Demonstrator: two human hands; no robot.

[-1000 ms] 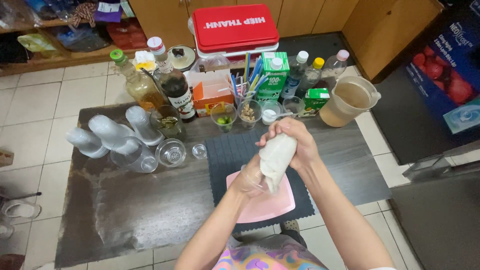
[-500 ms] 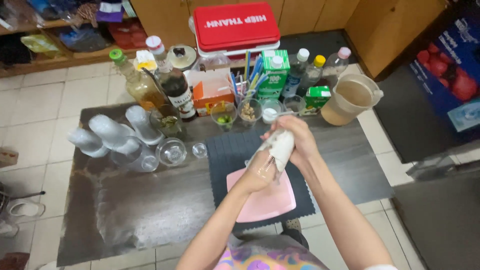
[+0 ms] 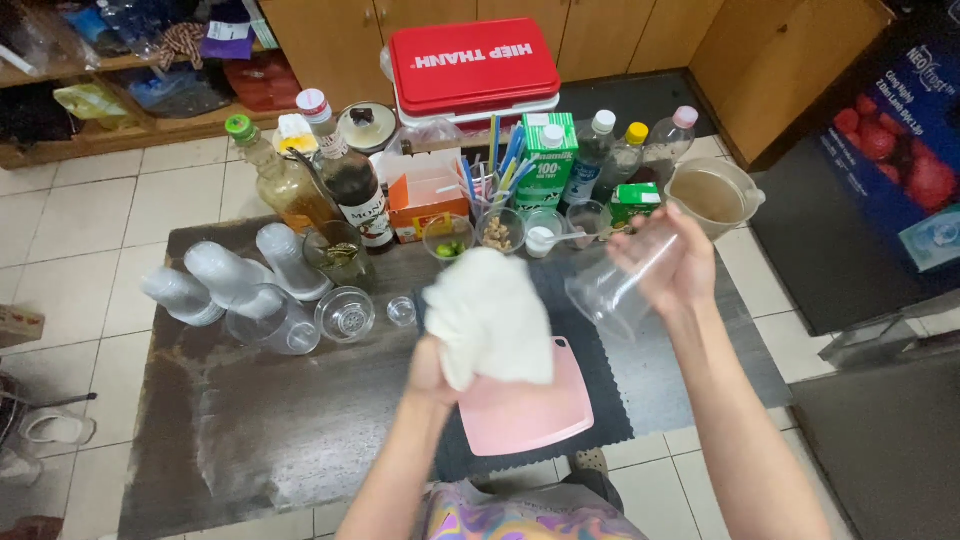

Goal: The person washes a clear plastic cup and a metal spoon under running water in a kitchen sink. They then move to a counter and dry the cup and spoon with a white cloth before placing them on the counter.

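My left hand [image 3: 432, 372] grips a crumpled white cloth [image 3: 490, 315] above the pink cutting board [image 3: 528, 410]. My right hand [image 3: 668, 262] holds a clear plastic cup [image 3: 618, 285] tilted on its side, mouth toward the lower left, over the dark mat [image 3: 660, 360]. The cloth and the cup are apart, roughly a hand's width between them. Both forearms reach up from the bottom of the view.
The dark table [image 3: 250, 430] carries stacks of clear cups [image 3: 225, 285] at the left, bottles [image 3: 345, 180], a green carton [image 3: 545, 160], straws, small bowls and a jug of brown liquid [image 3: 712, 195] at the back. A red cooler box [image 3: 472, 65] stands behind, wooden cabinets beyond.
The cloth was inside or against the cup with both hands together. Now my left hand has pulled the cloth away to the left and my right hand has carried the cup to the right.
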